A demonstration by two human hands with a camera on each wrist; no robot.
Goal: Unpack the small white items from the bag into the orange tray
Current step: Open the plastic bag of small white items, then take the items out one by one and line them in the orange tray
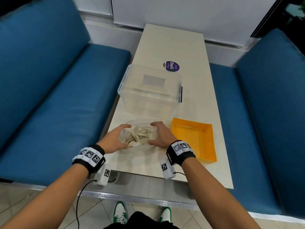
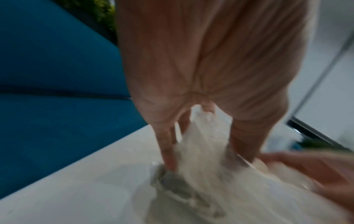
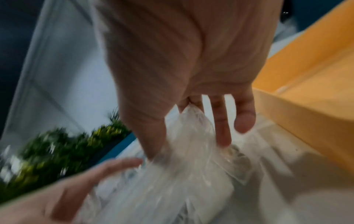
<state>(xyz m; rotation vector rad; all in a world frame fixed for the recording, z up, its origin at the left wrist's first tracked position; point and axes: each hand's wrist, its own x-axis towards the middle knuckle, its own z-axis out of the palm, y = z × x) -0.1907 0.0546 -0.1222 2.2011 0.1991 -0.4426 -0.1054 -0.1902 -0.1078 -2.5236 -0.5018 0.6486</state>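
A clear plastic bag [image 1: 137,138] of small white items [image 1: 140,135] lies on the white table, near its front edge. My left hand [image 1: 123,135] grips the bag's left side, with the film bunched between thumb and fingers [image 2: 169,160]. My right hand [image 1: 153,133] holds the right side and pinches the film between thumb and forefinger [image 3: 188,145]. The bag's mouth faces up between the hands. The orange tray [image 1: 189,138] sits just right of my right hand and holds nothing. Both wrist views are blurred.
A clear plastic bin [image 1: 148,90] stands right behind the bag. A round purple sticker [image 1: 171,66] lies beyond it. Blue benches [image 1: 57,96] flank the narrow table. The table's front edge [image 1: 165,176] is close under my wrists.
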